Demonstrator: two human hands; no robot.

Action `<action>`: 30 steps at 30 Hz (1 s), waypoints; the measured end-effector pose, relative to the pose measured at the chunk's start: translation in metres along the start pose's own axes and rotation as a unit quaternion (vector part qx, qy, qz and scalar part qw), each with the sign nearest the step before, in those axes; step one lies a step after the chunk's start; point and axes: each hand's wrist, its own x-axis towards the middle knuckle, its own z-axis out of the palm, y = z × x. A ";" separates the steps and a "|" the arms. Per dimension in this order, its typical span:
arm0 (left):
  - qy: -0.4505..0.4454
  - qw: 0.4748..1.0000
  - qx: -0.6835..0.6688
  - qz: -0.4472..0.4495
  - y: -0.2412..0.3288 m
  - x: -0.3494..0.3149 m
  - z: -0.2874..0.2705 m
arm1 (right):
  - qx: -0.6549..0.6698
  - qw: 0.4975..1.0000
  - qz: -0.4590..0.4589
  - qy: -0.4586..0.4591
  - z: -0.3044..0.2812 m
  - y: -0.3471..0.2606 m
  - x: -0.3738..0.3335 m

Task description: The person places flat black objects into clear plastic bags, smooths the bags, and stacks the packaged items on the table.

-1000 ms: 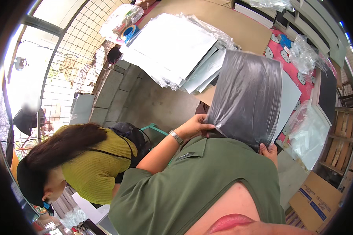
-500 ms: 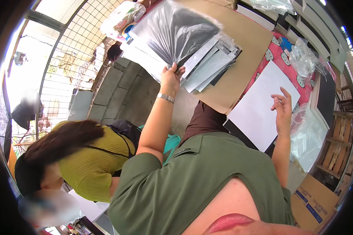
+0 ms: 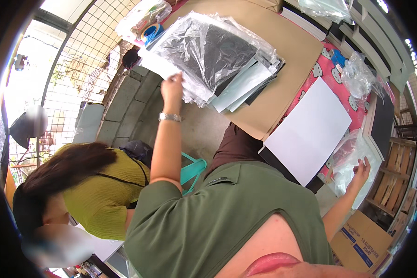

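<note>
My left hand (image 3: 172,90), with a metal watch on its wrist, is at the near left edge of a stack of sheets. Its fingers are closed together; whether they pinch a sheet's edge is too small to make out. On that stack lies a crinkled clear plastic sheet (image 3: 203,51) over a black sheet, with white and grey-green sheets (image 3: 245,83) sticking out at the right. My right hand (image 3: 362,172) hovers with fingers apart and holds nothing, close to clear plastic sleeves (image 3: 349,173). A large white board (image 3: 310,132) rests left of it, over a black one.
Brown board (image 3: 291,60) covers much of the table, beside a pink patterned cloth (image 3: 331,69). Crumpled plastic (image 3: 359,76) lies at the right. A blue tape roll (image 3: 152,33) sits far left. Another person in a yellow-green top (image 3: 97,194) bends at my left, near a teal stool (image 3: 192,171).
The plastic-covered black sheet, gathered up in my left hand before, now lies flat on the stack. My left hand has moved left, and my right hand has moved right and toward me.
</note>
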 end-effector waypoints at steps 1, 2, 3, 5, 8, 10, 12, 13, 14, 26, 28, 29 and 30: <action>0.120 0.988 0.070 0.071 -0.015 0.036 -0.008 | -0.023 1.000 0.002 -0.008 0.000 0.002 0.002; 0.176 0.971 0.092 0.131 -0.006 0.054 -0.009 | -0.061 0.998 0.008 -0.010 -0.003 0.008 0.002; 0.229 0.957 0.135 0.120 -0.012 0.089 -0.016 | -0.092 0.995 0.011 -0.019 -0.003 0.012 0.003; 0.241 0.956 0.140 0.087 -0.024 0.150 -0.033 | -0.134 0.990 0.036 -0.029 -0.006 0.017 0.003; 0.210 0.977 -0.007 0.025 -0.037 0.209 -0.039 | -0.136 0.987 0.081 0.017 -0.038 0.039 0.014; 0.187 0.982 0.005 0.005 -0.039 0.228 -0.050 | -0.173 0.981 0.082 0.026 -0.060 0.067 0.035; 0.143 0.986 0.080 0.034 -0.052 0.233 -0.045 | -0.252 0.966 0.048 0.037 -0.085 0.110 0.052; 0.155 0.987 -0.046 0.021 -0.062 0.230 -0.035 | -0.264 0.963 0.048 0.038 -0.088 0.126 0.055; 0.156 0.988 -0.012 0.010 -0.071 0.224 -0.017 | -0.315 0.948 0.034 0.032 -0.090 0.140 0.050; 0.277 0.957 -0.080 0.015 -0.048 0.144 0.000 | -0.449 0.885 -0.067 0.103 -0.045 0.060 0.018; 0.298 0.951 -0.033 0.074 -0.050 0.114 -0.005 | -0.400 0.902 -0.144 0.072 -0.048 0.070 0.018; 0.289 0.945 0.040 0.149 -0.048 0.084 0.008 | -0.376 0.916 -0.133 0.049 -0.047 0.074 0.015; 0.267 0.943 0.053 0.192 -0.047 0.057 0.018 | -0.347 0.929 -0.125 0.025 -0.045 0.077 0.013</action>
